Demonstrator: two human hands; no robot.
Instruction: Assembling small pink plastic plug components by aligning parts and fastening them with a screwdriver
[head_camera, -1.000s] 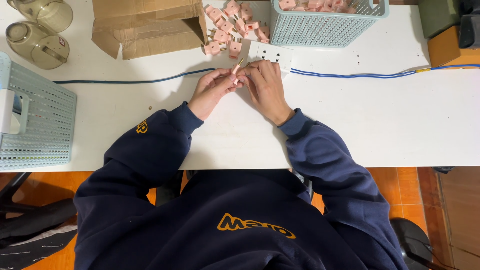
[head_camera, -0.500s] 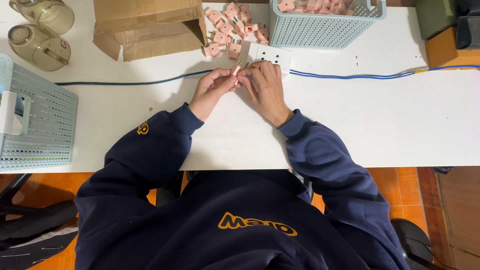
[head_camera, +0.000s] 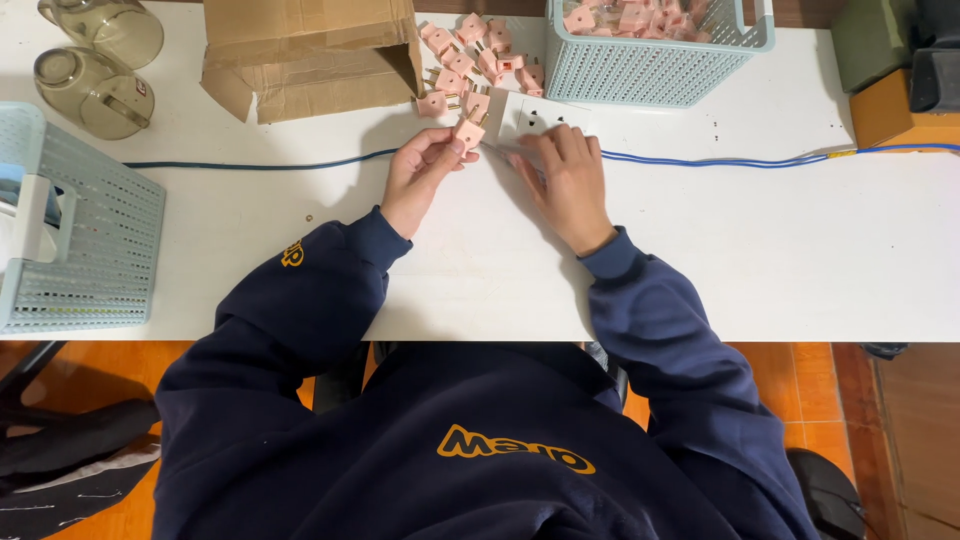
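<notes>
My left hand (head_camera: 418, 175) pinches a small pink plug adapter (head_camera: 468, 131) at its fingertips, prongs up, just below a loose pile of pink plug adapters (head_camera: 470, 62) on the white table (head_camera: 760, 240). My right hand (head_camera: 566, 182) lies flat with its fingers on the near edge of a white socket strip (head_camera: 537, 118). The two hands are a little apart. A blue cable (head_camera: 720, 160) runs left and right from the strip.
A light blue basket (head_camera: 650, 60) with several pink adapters stands at the back. An open cardboard box (head_camera: 310, 50) sits back left, beside two glass jugs (head_camera: 95, 60). Another light blue basket (head_camera: 80, 240) is at the left edge. Dark boxes (head_camera: 895, 60) stand back right.
The hands were together over one adapter; now they have parted. My left hand keeps the adapter and my right hand has moved onto the socket strip.
</notes>
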